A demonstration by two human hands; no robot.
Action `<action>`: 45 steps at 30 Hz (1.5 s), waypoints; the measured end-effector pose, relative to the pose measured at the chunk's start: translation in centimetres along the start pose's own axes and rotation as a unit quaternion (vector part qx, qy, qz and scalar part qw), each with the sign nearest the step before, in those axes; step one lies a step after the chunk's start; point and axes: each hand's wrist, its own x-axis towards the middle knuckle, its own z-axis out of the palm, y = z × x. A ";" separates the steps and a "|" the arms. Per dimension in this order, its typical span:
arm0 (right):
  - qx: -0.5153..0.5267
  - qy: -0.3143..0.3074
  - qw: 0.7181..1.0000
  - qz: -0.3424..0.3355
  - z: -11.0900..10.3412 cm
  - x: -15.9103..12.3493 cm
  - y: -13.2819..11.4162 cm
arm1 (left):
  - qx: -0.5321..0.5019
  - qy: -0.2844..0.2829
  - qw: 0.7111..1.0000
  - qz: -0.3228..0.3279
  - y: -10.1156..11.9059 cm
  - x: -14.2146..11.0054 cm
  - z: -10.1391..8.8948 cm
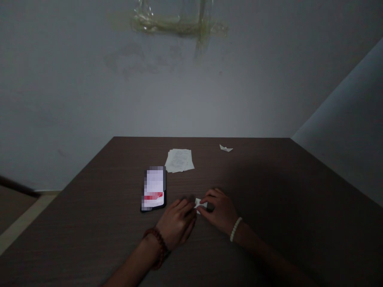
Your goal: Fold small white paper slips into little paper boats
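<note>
Both hands rest on a dark brown wooden table (269,191) and meet over a small white piece of paper (198,203). My left hand (176,223), with a dark red bead bracelet on the wrist, has its fingers curled and pressed on the paper's left side. My right hand (220,211), with a white bead bracelet, pinches the paper's right side with its fingertips. Most of the paper is hidden under the fingers.
A phone (153,188) with a lit screen lies just left of my hands. A stack of white paper sheets (179,160) lies behind it. A small folded paper boat (226,148) sits near the table's far edge. A grey wall with old tape (179,24) rises behind.
</note>
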 end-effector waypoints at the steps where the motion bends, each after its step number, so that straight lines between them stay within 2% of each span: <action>1: 0.002 0.002 1.000 0.005 0.1 0.0 0.0 | -0.001 -0.001 1.000 0.002 0.0 0.0 0.0; 13: -0.024 0.007 1.000 0.017 0.3 0.1 -0.6 | -0.015 -0.009 1.000 -0.015 0.3 0.3 -0.4; 17: -0.014 0.016 1.000 0.020 0.1 0.2 -0.6 | -0.015 0.005 1.000 -0.019 0.1 0.1 -0.1; 25: -0.013 0.014 0.999 0.028 -0.1 -0.1 0.5 | -0.005 0.031 0.999 -0.005 0.2 0.1 -0.1; 31: -0.016 0.013 0.999 0.033 -0.5 0.0 1.3 | -0.001 0.028 0.999 0.016 0.1 0.0 0.3; 39: -0.030 0.027 0.999 0.034 -1.2 0.1 1.3 | -0.008 0.039 0.999 0.006 -0.1 -0.2 0.6; 45: -0.056 0.059 0.996 0.043 -1.3 0.1 2.5 | -0.031 0.048 0.998 -0.009 -0.2 -0.2 0.6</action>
